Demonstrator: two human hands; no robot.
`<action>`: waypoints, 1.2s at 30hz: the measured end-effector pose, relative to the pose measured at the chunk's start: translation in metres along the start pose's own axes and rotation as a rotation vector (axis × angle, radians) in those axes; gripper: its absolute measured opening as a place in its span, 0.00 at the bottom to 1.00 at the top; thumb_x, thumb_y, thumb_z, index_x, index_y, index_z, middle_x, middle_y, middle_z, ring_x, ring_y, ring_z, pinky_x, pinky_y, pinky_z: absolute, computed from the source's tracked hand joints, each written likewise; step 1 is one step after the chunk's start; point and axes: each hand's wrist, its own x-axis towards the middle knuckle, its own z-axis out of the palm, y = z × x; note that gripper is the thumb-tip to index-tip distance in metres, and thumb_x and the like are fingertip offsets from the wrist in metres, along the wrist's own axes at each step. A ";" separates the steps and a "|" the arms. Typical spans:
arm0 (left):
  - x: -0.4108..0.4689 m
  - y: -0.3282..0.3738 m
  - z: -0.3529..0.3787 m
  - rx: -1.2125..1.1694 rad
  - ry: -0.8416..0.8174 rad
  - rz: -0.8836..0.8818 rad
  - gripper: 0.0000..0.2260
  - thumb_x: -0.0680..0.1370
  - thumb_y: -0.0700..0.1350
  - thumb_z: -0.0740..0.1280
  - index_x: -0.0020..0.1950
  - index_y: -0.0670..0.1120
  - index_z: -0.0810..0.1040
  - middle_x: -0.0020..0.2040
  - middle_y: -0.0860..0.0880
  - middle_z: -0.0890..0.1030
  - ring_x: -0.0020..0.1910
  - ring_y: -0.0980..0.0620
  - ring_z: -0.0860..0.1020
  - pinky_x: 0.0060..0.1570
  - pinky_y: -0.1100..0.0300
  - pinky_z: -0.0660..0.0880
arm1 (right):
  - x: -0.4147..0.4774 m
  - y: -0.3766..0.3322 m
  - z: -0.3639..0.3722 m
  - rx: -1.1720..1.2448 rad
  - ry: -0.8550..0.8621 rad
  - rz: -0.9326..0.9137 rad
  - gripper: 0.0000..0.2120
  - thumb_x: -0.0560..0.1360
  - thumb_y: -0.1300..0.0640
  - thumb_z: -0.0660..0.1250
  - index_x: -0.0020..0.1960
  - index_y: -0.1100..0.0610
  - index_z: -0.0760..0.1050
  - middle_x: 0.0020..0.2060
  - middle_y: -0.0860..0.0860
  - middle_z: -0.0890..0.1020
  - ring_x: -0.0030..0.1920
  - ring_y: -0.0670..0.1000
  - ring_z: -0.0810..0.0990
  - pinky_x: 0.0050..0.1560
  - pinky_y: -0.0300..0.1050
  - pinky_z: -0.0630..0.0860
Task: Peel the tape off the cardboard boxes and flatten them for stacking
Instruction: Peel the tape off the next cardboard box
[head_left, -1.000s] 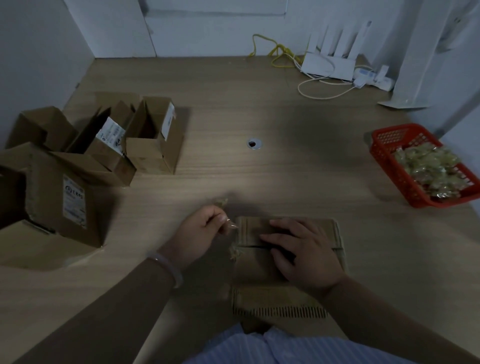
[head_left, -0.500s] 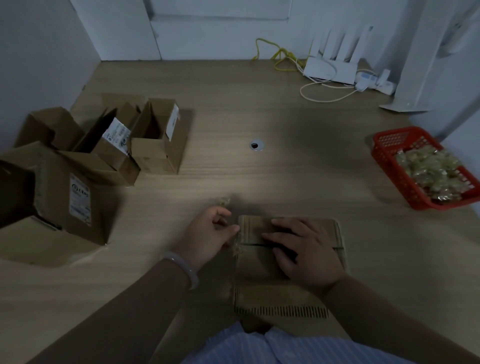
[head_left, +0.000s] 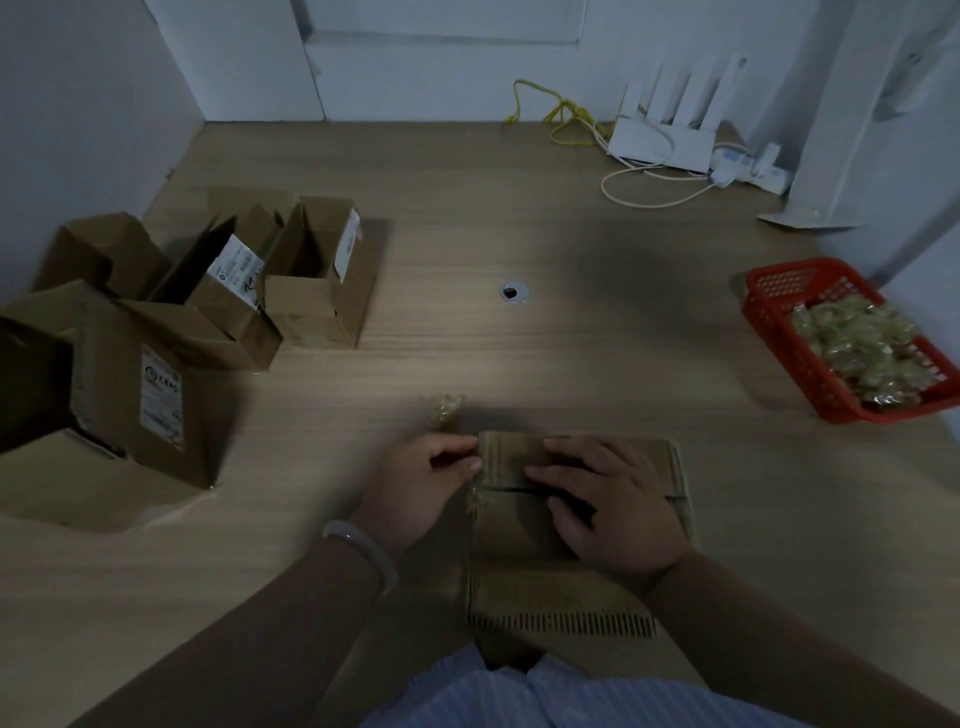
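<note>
Counting one flat box (head_left: 514, 535) near-centre on desk (head_left: 571, 338), four open boxes (head_left: 322, 291) left, one red basket (head_left: 779, 322) right: right hand (head_left: 608, 509) presses flat box, fingers straight; left hand (head_left: 415, 483) fingers curled tight, pinching its left edge.

The room is dim and bluish. A pale patch of light falls on the middle of the counter (head_left: 571, 364). Edges look dark, bent and a bit blurry.

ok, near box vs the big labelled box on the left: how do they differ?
The near box is smaller, closed along a seam, no label showing; the big labelled box sits open with loose flaps and a white label. Both are brown cardboard.
</note>
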 end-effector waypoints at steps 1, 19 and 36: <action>0.000 -0.001 0.001 -0.017 0.002 -0.015 0.08 0.72 0.45 0.74 0.49 0.56 0.83 0.40 0.66 0.80 0.42 0.72 0.77 0.41 0.80 0.67 | 0.000 0.000 0.000 -0.003 0.000 -0.002 0.15 0.70 0.49 0.66 0.56 0.42 0.81 0.60 0.42 0.78 0.59 0.51 0.75 0.59 0.52 0.72; -0.014 -0.008 -0.002 0.105 -0.147 0.123 0.11 0.75 0.35 0.66 0.40 0.51 0.74 0.40 0.50 0.76 0.40 0.53 0.74 0.44 0.57 0.71 | -0.002 -0.002 0.002 -0.005 0.002 -0.001 0.15 0.70 0.50 0.67 0.56 0.43 0.81 0.60 0.43 0.78 0.61 0.51 0.75 0.59 0.53 0.72; -0.017 0.001 0.000 -0.315 -0.037 -0.305 0.04 0.73 0.38 0.72 0.42 0.44 0.78 0.32 0.48 0.80 0.28 0.58 0.79 0.27 0.65 0.75 | -0.002 -0.001 0.003 -0.022 -0.008 -0.003 0.16 0.70 0.48 0.65 0.57 0.43 0.81 0.60 0.43 0.78 0.61 0.51 0.75 0.60 0.54 0.72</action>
